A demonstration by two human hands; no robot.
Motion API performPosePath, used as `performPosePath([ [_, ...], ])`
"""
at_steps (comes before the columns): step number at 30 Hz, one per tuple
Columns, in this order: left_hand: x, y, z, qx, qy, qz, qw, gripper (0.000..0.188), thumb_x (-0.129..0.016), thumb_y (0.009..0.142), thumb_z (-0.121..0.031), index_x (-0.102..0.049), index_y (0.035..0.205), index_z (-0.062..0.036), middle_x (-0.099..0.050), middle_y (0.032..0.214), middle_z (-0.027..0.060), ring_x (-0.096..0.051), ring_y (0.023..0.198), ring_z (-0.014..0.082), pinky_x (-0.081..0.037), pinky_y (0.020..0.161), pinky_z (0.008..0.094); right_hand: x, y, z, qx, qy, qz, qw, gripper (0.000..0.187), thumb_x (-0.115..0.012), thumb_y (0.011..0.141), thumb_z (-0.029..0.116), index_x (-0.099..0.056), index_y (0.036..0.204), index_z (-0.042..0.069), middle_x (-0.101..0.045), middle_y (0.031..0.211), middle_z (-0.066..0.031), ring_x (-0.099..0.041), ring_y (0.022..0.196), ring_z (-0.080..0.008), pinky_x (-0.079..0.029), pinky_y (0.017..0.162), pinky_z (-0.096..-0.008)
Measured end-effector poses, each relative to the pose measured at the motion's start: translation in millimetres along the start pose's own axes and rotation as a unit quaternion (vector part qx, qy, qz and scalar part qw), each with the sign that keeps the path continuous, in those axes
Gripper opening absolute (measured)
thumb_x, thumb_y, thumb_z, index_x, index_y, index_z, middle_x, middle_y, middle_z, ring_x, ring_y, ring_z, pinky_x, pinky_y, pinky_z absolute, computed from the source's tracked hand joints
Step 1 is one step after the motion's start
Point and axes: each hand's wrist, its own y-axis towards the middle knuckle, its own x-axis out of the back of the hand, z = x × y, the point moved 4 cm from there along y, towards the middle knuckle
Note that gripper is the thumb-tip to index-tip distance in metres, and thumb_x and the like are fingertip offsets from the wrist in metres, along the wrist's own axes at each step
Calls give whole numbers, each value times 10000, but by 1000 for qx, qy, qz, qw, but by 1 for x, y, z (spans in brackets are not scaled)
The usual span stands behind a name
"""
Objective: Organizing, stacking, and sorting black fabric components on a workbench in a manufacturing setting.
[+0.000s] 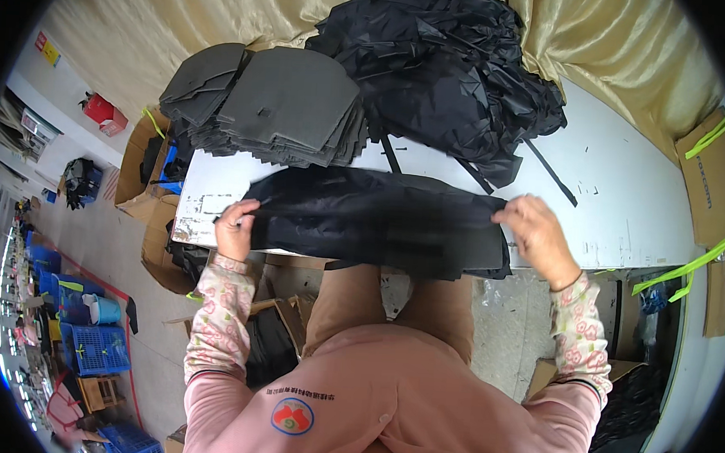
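A black fabric piece [322, 216] stretches between my two hands, over the front edge of the white table [625, 228]. A dark grey foam sheet [478, 242] shows along its right part. My left hand [235, 226] pinches the fabric's left end. At the upper right corner, my right hand [538, 236] has its thumb and fingers closed on the fabric's edge. Beyond them lies a stack of grey foam sheets [291, 100], with a smaller stack [202, 83] to its left. A large heap of black fabric [445, 67] fills the table's far side.
Black straps [552, 172] trail from the heap across the table. Cardboard boxes [142, 178] stand at the table's left side, another carton [709, 183] at the right. A gold curtain [618, 43] hangs behind. Blue crates [102, 351] sit on the floor at left.
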Motion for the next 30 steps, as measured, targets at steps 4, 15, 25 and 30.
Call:
performPosePath([
  [4,-48,-41,34,31,31,61,997,322,-589,718,104,-692,966,-72,-676,1046,130,-635,1013,290,-481,909,351,-44,-41,-1,-22,16,120,992,165,-652,697,16,-693,840,88,-573,817,-53,-545,815,-235,-434,749,-332],
  [15,-54,-38,17,78,-56,136,986,345,-614,770,12,-646,1106,-57,-575,1278,163,-510,1236,317,-366,1048,359,-90,-10,46,50,100,149,982,424,-695,791,282,-633,1131,36,-574,1268,-126,-508,1220,-305,-362,1062,-424],
  [25,-37,-1,-159,-227,-65,204,950,354,-691,691,-38,-669,1044,-34,-571,1282,152,-565,1166,306,-466,886,353,-97,64,66,-4,210,107,972,289,-627,881,263,-657,1015,9,-677,1033,-138,-627,1026,-289,-483,888,-350],
  [30,-73,-12,-191,-390,-105,268,874,322,-675,782,-165,-640,1093,-90,-590,1233,99,-593,780,248,-453,667,376,-116,117,110,-174,605,155,761,217,-500,965,121,-639,1039,-29,-679,857,-46,-602,811,-89,-465,752,-222],
])
